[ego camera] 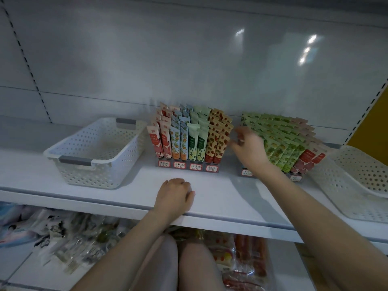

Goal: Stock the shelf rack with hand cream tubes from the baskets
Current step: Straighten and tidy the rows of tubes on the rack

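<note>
Two clear display racks stand on the white shelf (126,196). The left rack (186,165) holds rows of hand cream tubes (189,135) in red, blue, green and orange patterns. The right rack (294,177) holds green and red tubes (281,139) that lean to the right. My right hand (248,147) hovers between the two racks with fingers spread and blurred, holding nothing. My left hand (175,196) rests on the shelf's front edge with its fingers curled under, holding nothing.
A white perforated basket (94,152) with nothing in it sits at the left of the shelf. A second white basket (357,185) lies tilted at the right. Packaged goods (63,234) fill the shelf below. My knees (184,263) are under the shelf edge.
</note>
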